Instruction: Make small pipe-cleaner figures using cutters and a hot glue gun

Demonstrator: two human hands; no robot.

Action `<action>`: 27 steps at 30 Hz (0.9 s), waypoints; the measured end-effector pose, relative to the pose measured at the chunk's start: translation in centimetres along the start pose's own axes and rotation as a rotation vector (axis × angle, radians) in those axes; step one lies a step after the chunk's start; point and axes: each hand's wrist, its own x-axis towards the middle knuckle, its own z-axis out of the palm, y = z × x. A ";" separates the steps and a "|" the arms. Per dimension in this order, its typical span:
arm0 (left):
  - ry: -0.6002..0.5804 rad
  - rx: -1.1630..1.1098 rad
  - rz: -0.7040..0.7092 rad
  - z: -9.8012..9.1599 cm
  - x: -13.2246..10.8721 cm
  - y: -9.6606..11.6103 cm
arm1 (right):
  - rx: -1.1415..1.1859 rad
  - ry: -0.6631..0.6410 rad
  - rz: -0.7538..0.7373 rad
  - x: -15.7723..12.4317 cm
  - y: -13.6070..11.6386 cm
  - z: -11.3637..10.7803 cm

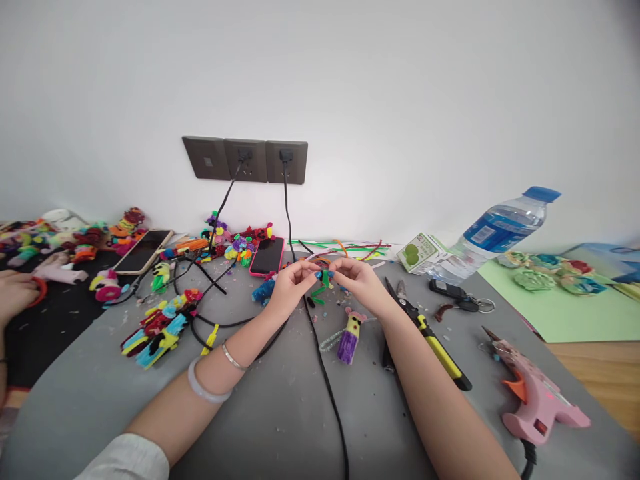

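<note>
Between my hands is a small green piece of pipe cleaner (326,277), pinched at both ends above the grey table. My left hand (296,279) has its thumb and forefinger closed on the piece's left end. From the other side, my right hand (357,280) grips it with the fingertips. A pipe-cleaner doll (351,335) with a yellow head and purple body lies just below my right hand. Green bits (317,295) lie under the piece. A blue fuzzy piece (263,291) is left of my left hand.
Pliers (430,337) with yellow-black handles lie beside my right forearm. A pink glue gun (537,393), car key (453,291), water bottle (500,233) and juice carton (419,253) stand or lie rightward. Black cables (325,373) cross the table. Another person's hand (17,293) holds orange-handled scissors.
</note>
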 end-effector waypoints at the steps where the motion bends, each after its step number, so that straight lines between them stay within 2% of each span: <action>1: 0.001 0.002 -0.002 0.0 0.0 0.0 | 0.009 0.007 0.000 0.0 -0.1 0.0; 8: -0.018 0.035 -0.022 0.2 0.0 0.1 | 0.084 0.080 0.002 0.1 0.0 0.0; 27: 0.028 0.016 -0.014 0.2 0.1 0.1 | 0.028 -0.012 0.053 -0.1 0.0 0.1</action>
